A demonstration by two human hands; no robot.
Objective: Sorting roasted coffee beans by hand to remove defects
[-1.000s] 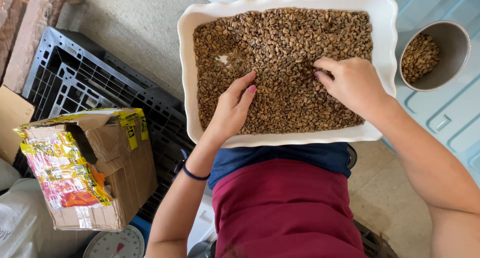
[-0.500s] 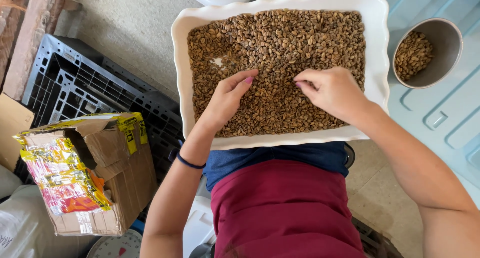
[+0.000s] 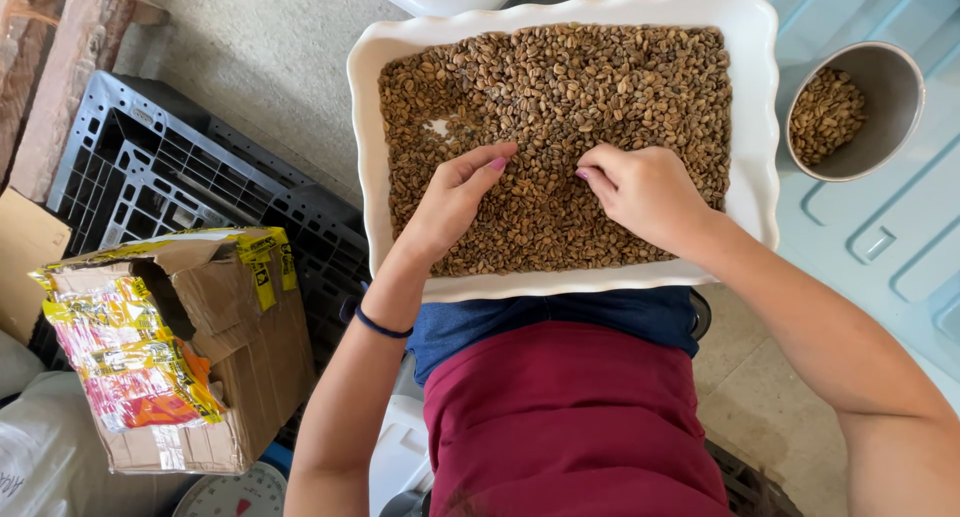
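A white scalloped tray (image 3: pixel 757 127) rests on my lap, filled with a layer of brown beans (image 3: pixel 560 77). My left hand (image 3: pixel 450 202) lies flat on the beans at the tray's left middle, fingers stretched out and pointing right. My right hand (image 3: pixel 640 192) sits on the beans just right of it, fingers curled and fingertips pressed together into the beans. The beans hide whether they pinch anything. The two hands' fingertips are a short gap apart.
A metal bowl (image 3: pixel 898 97) with some beans (image 3: pixel 825 102) stands right of the tray on a light blue surface (image 3: pixel 880 247). At the left are a black plastic pallet (image 3: pixel 150 167), a torn cardboard box (image 3: pixel 200 347) and a scale dial (image 3: pixel 232 494).
My right hand has slid left and a little down across the beans, toward my left hand. My left hand has stayed almost in place.
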